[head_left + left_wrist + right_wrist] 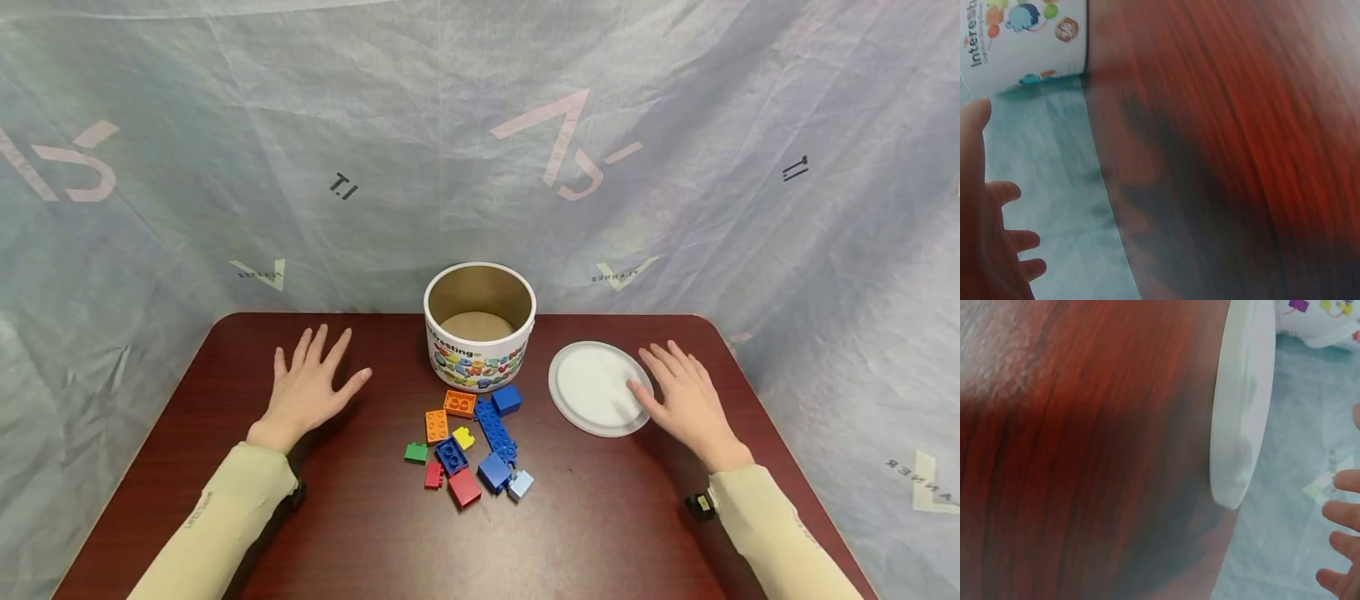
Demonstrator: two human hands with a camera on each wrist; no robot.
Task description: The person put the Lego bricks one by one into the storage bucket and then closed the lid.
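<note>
Toward the far edge of the dark-red wood-grain bench (352,525), wide room separates the left hand (309,393), released with fingers spread, from a round white tub (483,347). Near the right edge, the released right hand (688,402) hovers beside a round white lid (597,386). Colourful letters (472,368) decorate the open-topped tub; multicoloured plastic bricks (463,438) lie before it.
</note>
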